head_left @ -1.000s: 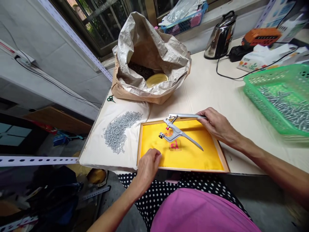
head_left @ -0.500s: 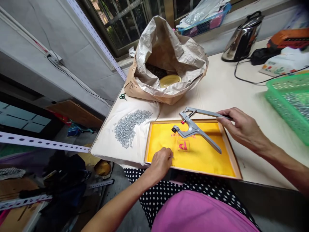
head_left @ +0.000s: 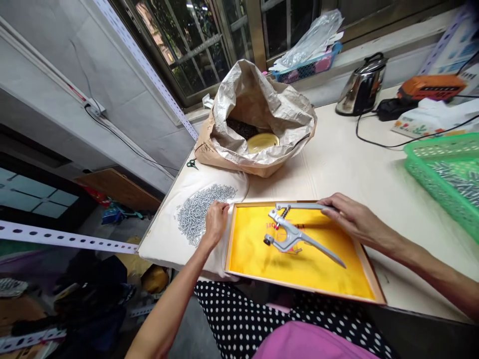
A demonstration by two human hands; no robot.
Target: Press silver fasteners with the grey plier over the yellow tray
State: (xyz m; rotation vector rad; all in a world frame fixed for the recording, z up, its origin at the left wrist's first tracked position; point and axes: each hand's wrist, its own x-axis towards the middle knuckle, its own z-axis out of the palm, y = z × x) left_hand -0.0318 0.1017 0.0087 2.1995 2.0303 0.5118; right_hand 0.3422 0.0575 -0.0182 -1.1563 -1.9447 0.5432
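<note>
A grey metal hand press plier lies over a wooden tray lined with yellow cloth. My right hand grips its upper handle at the tray's far right edge. My left hand rests on the white cloth left of the tray, fingers curled down at the edge of a heap of small silver metal pieces. What the fingers pinch, if anything, is hidden.
A crumpled paper sack with dark pieces and a yellow bowl stands behind the tray. A green basket of metal pieces is at right. Kettle, black cable and small scissors lie farther back.
My left hand left the yellow tray and moved up and left to the heap of silver pieces. The plier, still held by my right hand, has come down onto the tray.
</note>
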